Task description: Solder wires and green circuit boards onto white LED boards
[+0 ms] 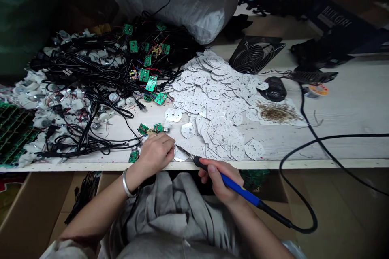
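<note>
My right hand (221, 178) is wrapped round a blue-handled soldering iron (240, 189), its metal tip pointing left toward my other hand. Close to that tip, my left hand (156, 149) rests at the table's front edge with its fingers curled together. What those fingers pinch is hidden from me. Small green circuit boards (142, 129) lie just beyond and beside the left hand, with a small white-and-metal part (167, 125) next to them. Beneath the iron's tip lies a white disc-shaped board (182, 154).
A heap of white disc boards (212, 89) covers the middle. Black cables (88, 73) and white motor parts (30, 81) pile up at left. At right are a fan (255, 54), a solder spool (317, 90), brown clippings (278, 112) and the iron's looping cord (282, 158).
</note>
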Motion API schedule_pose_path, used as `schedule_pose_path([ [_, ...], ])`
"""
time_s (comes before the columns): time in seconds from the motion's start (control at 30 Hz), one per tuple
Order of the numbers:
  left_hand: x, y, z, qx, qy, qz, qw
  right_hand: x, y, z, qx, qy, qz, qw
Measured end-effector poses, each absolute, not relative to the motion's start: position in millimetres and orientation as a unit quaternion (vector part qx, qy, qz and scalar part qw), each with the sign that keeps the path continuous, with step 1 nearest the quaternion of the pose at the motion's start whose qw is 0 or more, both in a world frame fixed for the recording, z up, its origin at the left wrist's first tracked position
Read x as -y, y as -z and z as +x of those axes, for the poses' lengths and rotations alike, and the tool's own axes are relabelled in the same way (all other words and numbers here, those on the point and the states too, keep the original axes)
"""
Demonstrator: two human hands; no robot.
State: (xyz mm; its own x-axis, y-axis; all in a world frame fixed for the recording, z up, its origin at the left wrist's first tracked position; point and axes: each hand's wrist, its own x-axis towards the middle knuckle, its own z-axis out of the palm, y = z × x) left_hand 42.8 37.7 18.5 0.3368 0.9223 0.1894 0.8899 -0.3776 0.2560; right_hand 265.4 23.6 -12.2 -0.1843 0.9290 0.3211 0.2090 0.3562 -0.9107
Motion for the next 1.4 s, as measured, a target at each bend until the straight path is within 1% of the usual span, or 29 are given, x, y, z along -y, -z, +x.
schedule_pose_path([
  [0.17,-38.1,-19.1,42.6,-0.554,-0.148,0.817,0.058,-22.2,5.1,264.6,0.647,-0.388,-0.449,0.479],
  [0.33,-37.6,-17.3,43.4,-0.563,-0.15,0.811,0.052,-24.1,5.1,262.8,0.688,-0.349,-0.423,0.475],
  [0.63,-37.3,-13.8,43.2,-0.561,-0.157,0.812,0.04,-26.4,0.8,263.7,0.721,-0.316,-0.383,0.483],
  [0.77,-37.4,-14.9,43.3,-0.557,-0.164,0.813,0.037,-26.4,-2.6,262.8,0.706,-0.32,-0.408,0.482],
  [0.93,-37.6,-16.2,43.2,-0.553,-0.167,0.815,0.045,-27.1,-2.2,259.9,0.716,-0.321,-0.38,0.49],
  [1.17,-37.7,-13.9,41.5,-0.549,-0.172,0.817,0.049,-25.7,-2.8,262.6,0.705,-0.32,-0.417,0.476],
  [1.4,-36.9,-15.1,41.8,-0.55,-0.172,0.815,0.057,-25.0,-7.3,260.8,0.699,-0.344,-0.418,0.467],
])
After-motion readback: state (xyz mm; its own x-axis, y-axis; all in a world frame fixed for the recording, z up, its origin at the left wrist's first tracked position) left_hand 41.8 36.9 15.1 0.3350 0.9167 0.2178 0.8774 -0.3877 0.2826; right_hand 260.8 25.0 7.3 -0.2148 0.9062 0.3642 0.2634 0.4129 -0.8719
